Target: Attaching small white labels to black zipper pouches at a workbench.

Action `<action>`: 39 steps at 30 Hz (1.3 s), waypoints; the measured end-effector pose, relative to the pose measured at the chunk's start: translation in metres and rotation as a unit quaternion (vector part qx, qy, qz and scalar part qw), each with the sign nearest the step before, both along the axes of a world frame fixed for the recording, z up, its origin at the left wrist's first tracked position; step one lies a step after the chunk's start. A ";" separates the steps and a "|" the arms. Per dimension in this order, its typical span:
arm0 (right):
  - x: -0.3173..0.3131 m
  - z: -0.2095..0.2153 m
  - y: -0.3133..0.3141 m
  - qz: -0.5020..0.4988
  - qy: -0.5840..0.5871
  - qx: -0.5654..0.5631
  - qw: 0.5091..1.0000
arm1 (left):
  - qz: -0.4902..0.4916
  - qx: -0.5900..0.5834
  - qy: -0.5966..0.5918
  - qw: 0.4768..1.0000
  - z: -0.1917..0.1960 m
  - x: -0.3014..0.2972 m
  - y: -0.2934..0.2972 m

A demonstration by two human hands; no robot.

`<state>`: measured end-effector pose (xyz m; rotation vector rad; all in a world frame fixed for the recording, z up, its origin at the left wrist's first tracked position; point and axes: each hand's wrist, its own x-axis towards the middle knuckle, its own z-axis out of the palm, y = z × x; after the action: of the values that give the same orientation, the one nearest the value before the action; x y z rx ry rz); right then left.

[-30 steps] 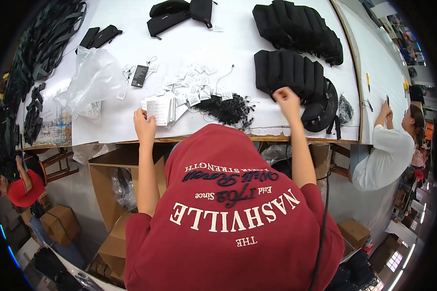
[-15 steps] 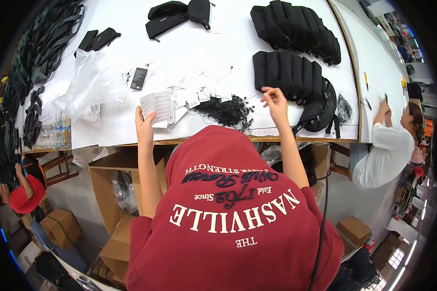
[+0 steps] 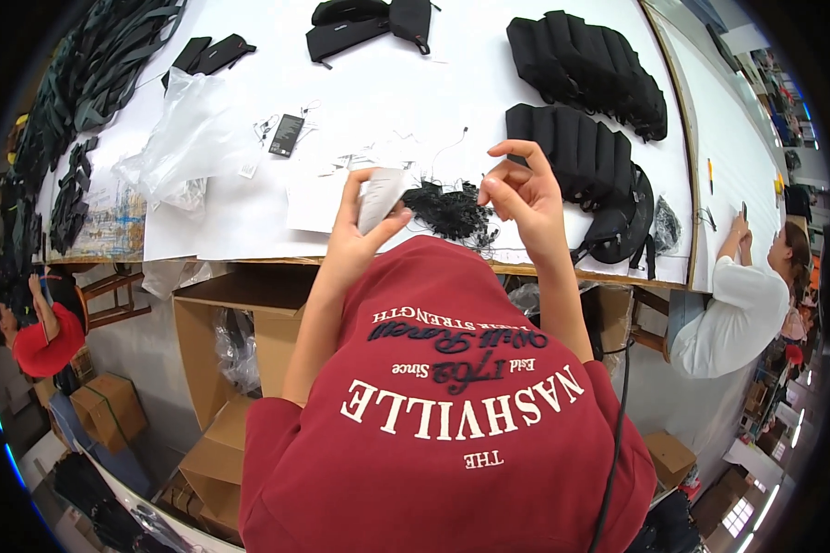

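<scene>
My left hand point(image 3: 349, 238) grips a small stack of white printed hang tags point(image 3: 381, 199), tilted up between thumb and fingers above the near part of the white table. Beside it, my right hand point(image 3: 533, 195) is raised with thumb and fingers curled together. Anything pinched in it is too small to make out. Between and just beyond the hands lies a tangled pile of black tag strings point(image 3: 444, 210). Loose white tags with thin strings point(image 3: 378, 155) lie beyond the left hand. A black hang tag point(image 3: 287, 135) rests farther left.
Black pouches stand in two rows, a far row point(image 3: 586, 64) and a near row point(image 3: 572, 152), with a black bag point(image 3: 609, 226) by the near one. Clear plastic bags point(image 3: 189, 138) and black straps point(image 3: 92, 74) lie left. A person in white point(image 3: 733, 323) sits at right.
My left hand has moved right with the tags, which now tilt upright. The right hand has turned and curled its fingers near the string pile. The view has shifted slightly.
</scene>
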<state>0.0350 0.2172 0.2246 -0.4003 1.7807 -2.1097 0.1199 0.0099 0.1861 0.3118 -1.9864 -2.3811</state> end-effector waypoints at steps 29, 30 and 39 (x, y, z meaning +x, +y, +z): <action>0.017 0.003 -0.040 0.069 0.108 0.230 0.965 | -0.177 0.093 -0.040 0.979 0.006 -0.019 -0.012; 0.014 -0.001 -0.041 0.076 0.105 0.220 0.967 | -0.178 0.091 -0.038 0.979 0.006 -0.021 -0.013; -0.020 -0.013 -0.047 0.091 -0.226 -0.007 0.970 | -0.140 0.111 0.016 0.984 -0.004 -0.071 -0.007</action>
<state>0.0151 0.1705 0.2115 -0.0692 1.4098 -1.8974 0.0493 0.0033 0.1823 -0.0065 -1.8608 -2.7653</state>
